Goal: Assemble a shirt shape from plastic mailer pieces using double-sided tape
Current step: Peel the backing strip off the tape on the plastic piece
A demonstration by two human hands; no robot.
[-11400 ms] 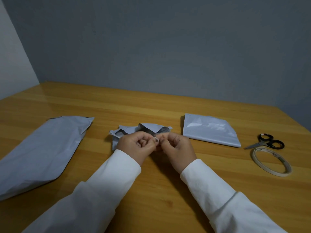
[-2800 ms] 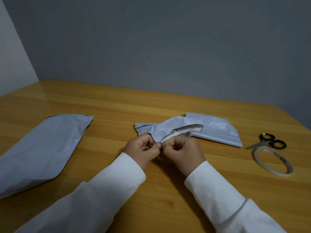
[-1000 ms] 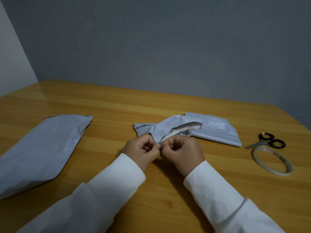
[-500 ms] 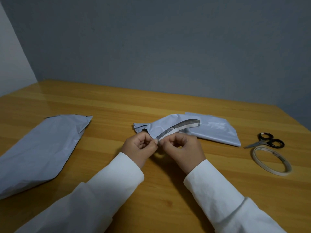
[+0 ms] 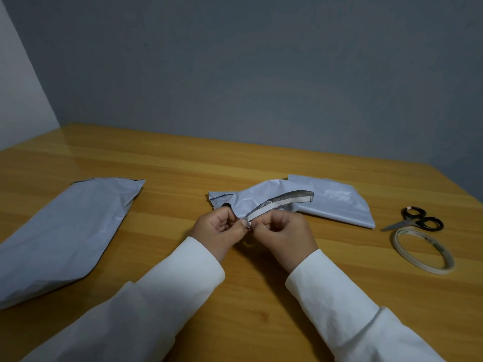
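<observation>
- Grey plastic mailer piece, crumpled, lies mid-surface, its near end lifted; a white tape strip runs along its edge.
- Left hand and right hand meet at the strip's near end, each grip pinching it.
- Wooden surface also carries a long mailer far left, a folded mailer behind, and scissors and a tape roll right.
</observation>
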